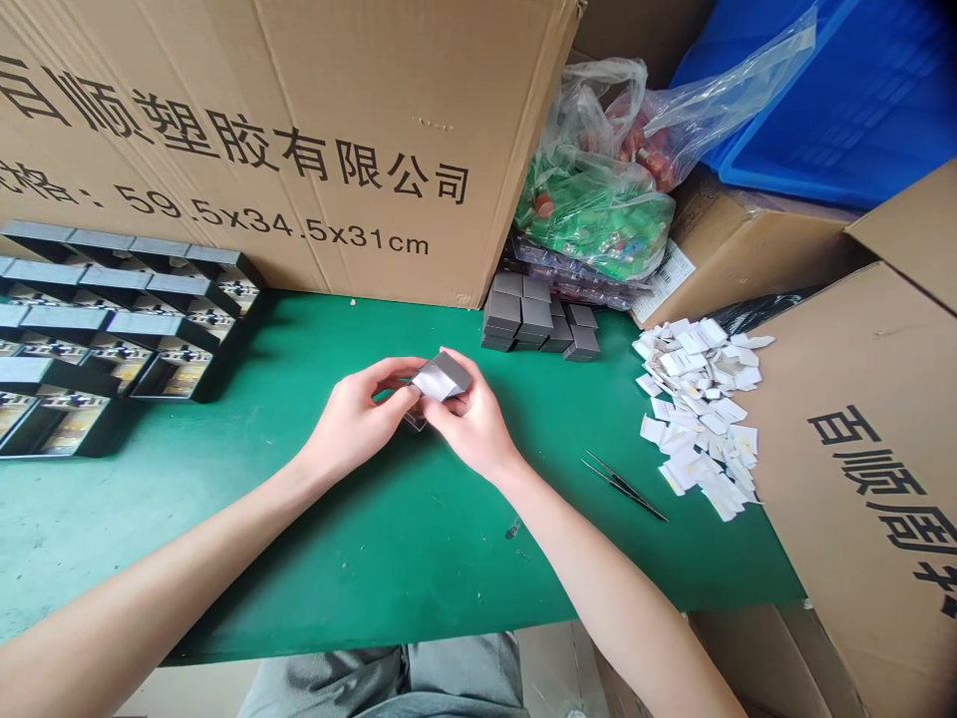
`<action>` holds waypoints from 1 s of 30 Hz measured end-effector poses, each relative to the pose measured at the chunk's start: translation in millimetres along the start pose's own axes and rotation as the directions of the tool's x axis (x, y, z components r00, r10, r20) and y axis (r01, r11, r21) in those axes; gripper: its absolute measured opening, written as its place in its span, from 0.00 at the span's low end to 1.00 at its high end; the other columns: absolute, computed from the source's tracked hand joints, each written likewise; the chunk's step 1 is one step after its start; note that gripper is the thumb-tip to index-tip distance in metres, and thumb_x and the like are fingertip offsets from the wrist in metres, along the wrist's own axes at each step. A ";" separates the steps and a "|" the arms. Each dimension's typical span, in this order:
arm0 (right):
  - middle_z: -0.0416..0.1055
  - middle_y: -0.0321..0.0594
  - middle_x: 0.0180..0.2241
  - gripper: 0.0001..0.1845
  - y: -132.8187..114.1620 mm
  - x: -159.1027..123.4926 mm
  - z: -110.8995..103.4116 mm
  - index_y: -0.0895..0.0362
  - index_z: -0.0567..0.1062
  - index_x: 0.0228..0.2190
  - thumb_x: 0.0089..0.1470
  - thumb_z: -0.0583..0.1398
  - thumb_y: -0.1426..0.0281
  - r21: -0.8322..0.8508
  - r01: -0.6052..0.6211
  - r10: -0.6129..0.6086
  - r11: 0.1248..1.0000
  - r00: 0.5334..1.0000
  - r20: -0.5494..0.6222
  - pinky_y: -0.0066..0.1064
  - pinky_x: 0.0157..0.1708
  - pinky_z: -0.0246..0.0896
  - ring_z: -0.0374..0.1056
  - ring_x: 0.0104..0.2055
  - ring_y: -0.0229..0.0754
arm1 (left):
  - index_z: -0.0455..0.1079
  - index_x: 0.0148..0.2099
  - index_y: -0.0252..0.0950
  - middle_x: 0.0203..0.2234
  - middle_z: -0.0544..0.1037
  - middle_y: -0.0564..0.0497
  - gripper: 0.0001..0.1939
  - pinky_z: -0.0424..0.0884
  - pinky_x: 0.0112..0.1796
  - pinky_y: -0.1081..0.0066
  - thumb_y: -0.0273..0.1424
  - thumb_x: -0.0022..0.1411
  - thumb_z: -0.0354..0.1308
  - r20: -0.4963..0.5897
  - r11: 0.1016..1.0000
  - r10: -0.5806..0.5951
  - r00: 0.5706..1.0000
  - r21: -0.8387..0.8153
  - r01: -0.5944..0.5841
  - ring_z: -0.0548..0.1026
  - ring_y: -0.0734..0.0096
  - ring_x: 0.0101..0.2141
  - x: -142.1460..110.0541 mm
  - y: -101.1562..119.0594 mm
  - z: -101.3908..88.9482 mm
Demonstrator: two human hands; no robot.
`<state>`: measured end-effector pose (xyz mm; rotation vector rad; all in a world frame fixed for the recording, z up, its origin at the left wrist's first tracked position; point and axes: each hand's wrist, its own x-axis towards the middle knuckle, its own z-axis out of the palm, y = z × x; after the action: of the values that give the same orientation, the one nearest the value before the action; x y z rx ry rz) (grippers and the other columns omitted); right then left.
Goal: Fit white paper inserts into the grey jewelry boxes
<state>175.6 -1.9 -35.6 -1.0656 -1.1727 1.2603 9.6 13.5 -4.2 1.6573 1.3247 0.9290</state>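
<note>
At your far left, rows of open black boxes (pixel 112 329) sit on the green bench (pixel 419 568), each showing a printed insert. The frame cuts off the leftmost ones. Behind them, a large cardboard carton (pixel 261 130) printed with Chinese characters and 59.5x34.5x31cm stands along the back of the bench and blocks everything behind it.

Your left hand (pixel 351 424) and right hand (pixel 471 419) meet near mid-bench, fingers curled and pinching a small grey box (pixel 447 375) between them, with a white patch on its near face. A clear piece (pixel 415 421) shows just below it, mostly hidden by your fingers, so you can't make out its shape.

To your right, a stack of grey boxes (pixel 538 314) stands in front of plastic bags (pixel 590 170) of green and red items, whose contents are hard to tell. Further right, tweezers (pixel 624 486) lie near a heap of white paper pieces (pixel 695 409). A blue plastic crate (pixel 837 90) is cut off at the top right, and a printed carton (pixel 859 469) overlaps the bench's right end.
</note>
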 end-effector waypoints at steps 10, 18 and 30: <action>0.79 0.41 0.47 0.36 -4.6 11.0 -9.2 0.51 0.68 0.56 0.48 0.71 0.61 0.162 -0.055 0.067 0.985 0.995 -0.067 0.41 0.48 0.78 0.78 0.48 0.47 | 0.66 0.71 0.42 0.63 0.76 0.41 0.44 0.79 0.54 0.58 0.48 0.56 0.73 0.239 0.967 0.035 0.971 -0.253 0.027 0.79 0.50 0.56 1.4 4.7 -7.0; 0.72 0.41 0.41 0.14 -15.4 9.8 -31.3 0.53 0.74 0.44 0.62 0.66 0.59 -0.516 0.344 -0.534 0.785 0.797 -0.282 0.30 0.38 0.72 0.72 0.40 0.39 | 0.70 0.61 0.41 0.61 0.76 0.43 0.38 0.76 0.59 0.54 0.48 0.53 0.77 0.153 0.953 0.055 0.987 -0.303 -0.006 0.75 0.49 0.60 7.2 -3.6 -4.1; 0.82 0.37 0.32 0.12 -4.4 3.0 -30.1 0.54 0.83 0.38 0.71 0.59 0.68 -0.856 0.474 -0.578 0.206 0.765 0.284 0.27 0.27 0.60 0.75 0.29 0.35 | 0.70 0.64 0.45 0.60 0.75 0.45 0.36 0.82 0.55 0.54 0.51 0.58 0.73 0.148 0.972 0.231 0.962 -0.073 -0.222 0.75 0.50 0.59 0.4 -14.2 2.1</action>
<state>205.9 2.2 -34.6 -1.2437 -2.0111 -0.1367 6.0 15.4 -18.0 1.8258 1.0109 0.9380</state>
